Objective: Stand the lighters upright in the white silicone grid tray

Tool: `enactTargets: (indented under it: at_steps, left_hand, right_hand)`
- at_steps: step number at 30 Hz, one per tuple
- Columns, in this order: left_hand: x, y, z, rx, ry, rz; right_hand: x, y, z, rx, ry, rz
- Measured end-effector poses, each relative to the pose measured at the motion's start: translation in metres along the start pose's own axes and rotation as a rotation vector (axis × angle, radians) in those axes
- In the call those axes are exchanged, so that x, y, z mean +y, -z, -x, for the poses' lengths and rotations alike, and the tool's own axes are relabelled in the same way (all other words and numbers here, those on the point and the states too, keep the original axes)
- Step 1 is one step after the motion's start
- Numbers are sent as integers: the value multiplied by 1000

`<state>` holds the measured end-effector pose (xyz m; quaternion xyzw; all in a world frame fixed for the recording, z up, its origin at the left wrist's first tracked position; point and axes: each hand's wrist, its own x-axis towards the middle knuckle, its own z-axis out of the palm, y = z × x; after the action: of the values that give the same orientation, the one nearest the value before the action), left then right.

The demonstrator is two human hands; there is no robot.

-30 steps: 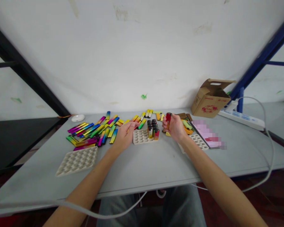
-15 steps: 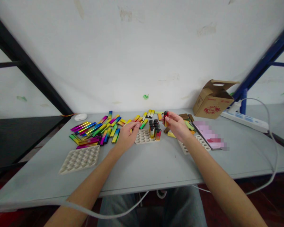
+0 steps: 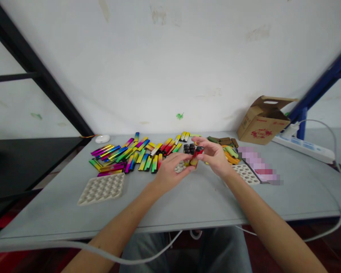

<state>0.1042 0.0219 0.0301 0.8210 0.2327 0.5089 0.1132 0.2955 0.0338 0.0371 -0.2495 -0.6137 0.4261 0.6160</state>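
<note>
- While both hands meet over the middle of the grey table (image 3: 204, 204), the right hand (image 3: 215, 158) and the left hand (image 3: 169, 172) close in on a red-topped lighter (image 3: 197, 156).
- The lighter sits between the hands, tilted, just above the middle tray. Its dark top points up and to the right, and its yellow-and-red lower end points down and to the left.
- The right fingers (image 3: 208, 147) are curled and bunched, with the thumb and forefinger pinching the lighter near its top.
- The left fingers (image 3: 185, 163) are curled inward, their tips at or just beside the lighter's lower end. Whether they grip it cannot be told.
- Black-capped lighters (image 3: 190, 148) stand upright in the middle moulded tray (image 3: 180, 167), which the hands largely hide, so the filled share of its hollows cannot be judged.
- Judging from how things lie, only a small part looks placed: most of the rainbow-plated metal bars (image 3: 130, 159) lie loose in a heap to the left.
- Olive, orange and brown bars (image 3: 226, 148) lie in a smaller group to the right, beside another moulded tray (image 3: 246, 174).
- A third moulded tray (image 3: 101, 188) lies nearest the person on the left, with no bars on it.
</note>
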Motion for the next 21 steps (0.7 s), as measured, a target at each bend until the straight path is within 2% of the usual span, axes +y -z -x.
enactTargets:
  at_steps: [6,10,14,17,21]
  left_hand:
    - [-2,-3,2,26,33,4]
    - [-3,-1,-1,86,0,-124]
    - [-6,3,-2,150,24,-220]
    - [-9,5,0,149,47,-207]
    - [-12,5,6,28,148,-245]
  right_hand:
    - [0,-2,1,-54,21,163]
    - [1,-6,2,-90,43,290]
    - [-1,-4,2,-87,47,416]
    - [-2,1,0,-16,15,467]
    - [3,8,-4,129,-80,474]
